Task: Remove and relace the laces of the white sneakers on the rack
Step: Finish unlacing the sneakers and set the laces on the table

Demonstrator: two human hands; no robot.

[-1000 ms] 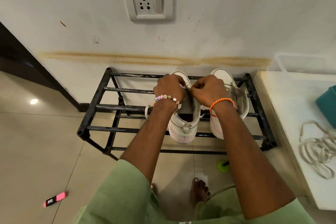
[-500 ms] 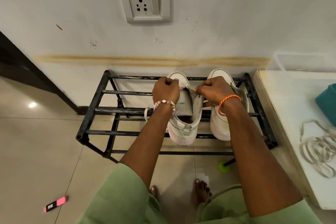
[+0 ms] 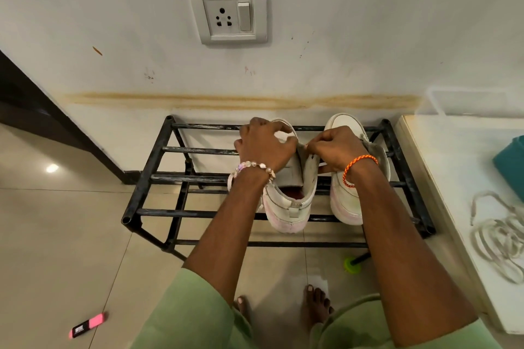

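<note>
Both sneakers stand on the rack. The left hand curls over the left sneaker; the right hand pinches its lace at an eyelet. A hard tug could tip the sneaker between the bars or skip an eyelet. A loose lace lies on the desk.

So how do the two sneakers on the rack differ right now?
Both hands work at the left sneaker, left hand and right hand at its top; the right sneaker sits untouched behind the right wrist. Left sneaker's opening is spread, showing a reddish lining. Both are white with pinkish soles, toes to the wall.
</note>
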